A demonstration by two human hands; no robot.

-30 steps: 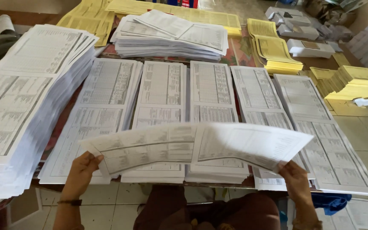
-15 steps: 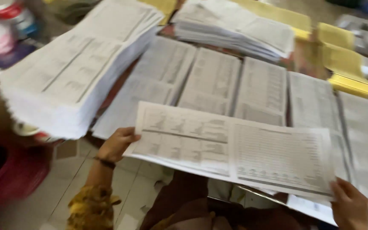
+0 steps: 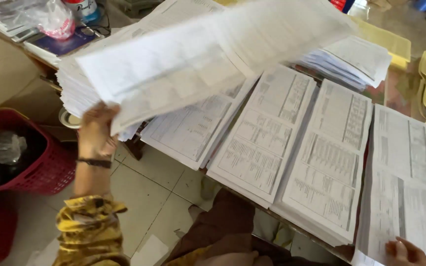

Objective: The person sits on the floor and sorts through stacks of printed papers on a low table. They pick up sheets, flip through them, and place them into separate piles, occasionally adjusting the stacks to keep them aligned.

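the bench (image 3: 395, 83) is nearly covered by flat rectangular stacks of printed paper (image 3: 272, 133) laid side by side, each thin white sheet filled with fine grey columns. taking the tall stack (image 3: 82, 93) at the bench's near left corner as the landmark: a big floppy printed sheet (image 3: 208, 59), blurred and bowed, hangs just above it and reaches off to its right over the other piles. the left hand (image 3: 96, 130) is closed on that sheet's lower left corner, just below the tall stack's edge; a dark thin band circles the wrist, with a crinkled yellow patterned sleeve (image 3: 90, 229) beneath. down and left of the tall stack stands a red plastic basket (image 3: 50, 170) with a lattice wall. far right of the stack, at the bench's near edge, the right hand (image 3: 406, 251) rests on a paper pile; only its top shows, so i cannot tell its grip.
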